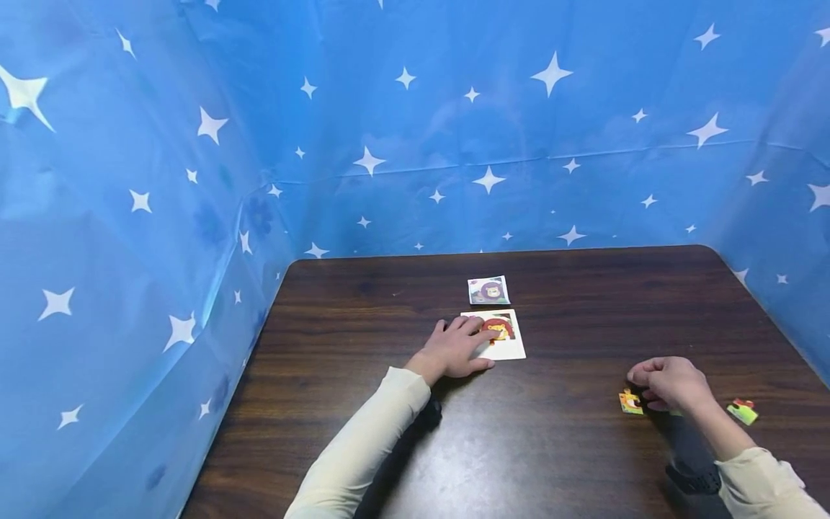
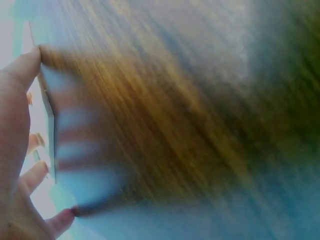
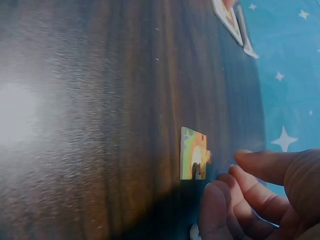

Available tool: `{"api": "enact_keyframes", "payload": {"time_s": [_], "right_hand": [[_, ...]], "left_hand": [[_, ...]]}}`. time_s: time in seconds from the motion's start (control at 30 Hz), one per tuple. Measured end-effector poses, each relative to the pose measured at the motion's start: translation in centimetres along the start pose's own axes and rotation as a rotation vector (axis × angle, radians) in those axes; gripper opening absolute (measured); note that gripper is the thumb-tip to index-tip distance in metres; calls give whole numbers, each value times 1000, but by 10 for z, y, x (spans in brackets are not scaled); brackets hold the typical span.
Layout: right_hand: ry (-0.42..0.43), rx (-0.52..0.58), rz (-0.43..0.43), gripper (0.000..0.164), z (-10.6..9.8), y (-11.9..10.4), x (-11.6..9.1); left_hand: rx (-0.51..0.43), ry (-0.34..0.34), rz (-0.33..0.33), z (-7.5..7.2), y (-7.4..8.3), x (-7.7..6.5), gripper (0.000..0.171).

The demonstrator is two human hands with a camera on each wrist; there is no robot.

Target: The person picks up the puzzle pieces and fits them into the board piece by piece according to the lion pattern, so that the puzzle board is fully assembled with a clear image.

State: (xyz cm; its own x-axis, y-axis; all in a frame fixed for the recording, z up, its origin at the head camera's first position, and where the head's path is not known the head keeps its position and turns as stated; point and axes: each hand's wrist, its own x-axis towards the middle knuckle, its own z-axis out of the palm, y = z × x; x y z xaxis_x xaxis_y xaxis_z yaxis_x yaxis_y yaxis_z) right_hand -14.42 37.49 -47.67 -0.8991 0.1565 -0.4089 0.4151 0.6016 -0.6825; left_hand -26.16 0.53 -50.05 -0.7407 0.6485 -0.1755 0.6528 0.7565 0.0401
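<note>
My left hand (image 1: 459, 349) rests with spread fingers on a white puzzle board (image 1: 506, 350) with a lion picture set in it. In the left wrist view its thumb (image 2: 31, 65) and fingertips stand at the board's edge. My right hand (image 1: 674, 382) is over the table at the right, fingers loosely bent, nothing seen between thumb and fingertips. Just beside these fingertips lies a yellow-orange puzzle piece (image 3: 194, 155), flat on the table. Another piece (image 3: 194, 232) peeks out under the fingers, mostly hidden by the hand.
Behind the board lies a small printed lion card (image 1: 489, 290). A green and red puzzle piece (image 1: 743, 411) sits to the right of the right hand. The dark wooden table (image 1: 363, 303) is bordered by a blue star-patterned curtain (image 1: 428, 122) at the back and sides.
</note>
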Motion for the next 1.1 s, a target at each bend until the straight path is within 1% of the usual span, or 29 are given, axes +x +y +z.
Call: {"api": "enact_keyframes", "payload": {"time_s": [0.1, 0.23, 0.4, 0.5, 0.7, 0.87, 1.0, 1.1], "right_hand": [[-8, -32, -3, 28, 4, 0, -4], [8, -62, 6, 26, 10, 0, -8], [17, -65, 28, 28, 16, -2, -10], [24, -92, 11, 29, 20, -3, -11], [51, -196, -5, 33, 27, -8, -13], [110, -319, -24, 31, 30, -17, -15], [138, -350, -14, 26, 30, -22, -16], [148, -370, -36, 26, 31, -25, -14]], "left_hand": [[1, -8, -6, 1, -2, -1, 64], [5, -15, -16, 2, -5, -1, 64], [-39, -38, -27, 6, -8, 2, 65], [-58, -49, -31, 10, -8, 3, 66], [-25, -13, -19, 7, -4, 0, 65], [-8, 4, -11, 4, -1, -2, 65], [1, 7, -12, 3, 1, -1, 65], [-6, 3, -17, 3, 0, 0, 66]]}}
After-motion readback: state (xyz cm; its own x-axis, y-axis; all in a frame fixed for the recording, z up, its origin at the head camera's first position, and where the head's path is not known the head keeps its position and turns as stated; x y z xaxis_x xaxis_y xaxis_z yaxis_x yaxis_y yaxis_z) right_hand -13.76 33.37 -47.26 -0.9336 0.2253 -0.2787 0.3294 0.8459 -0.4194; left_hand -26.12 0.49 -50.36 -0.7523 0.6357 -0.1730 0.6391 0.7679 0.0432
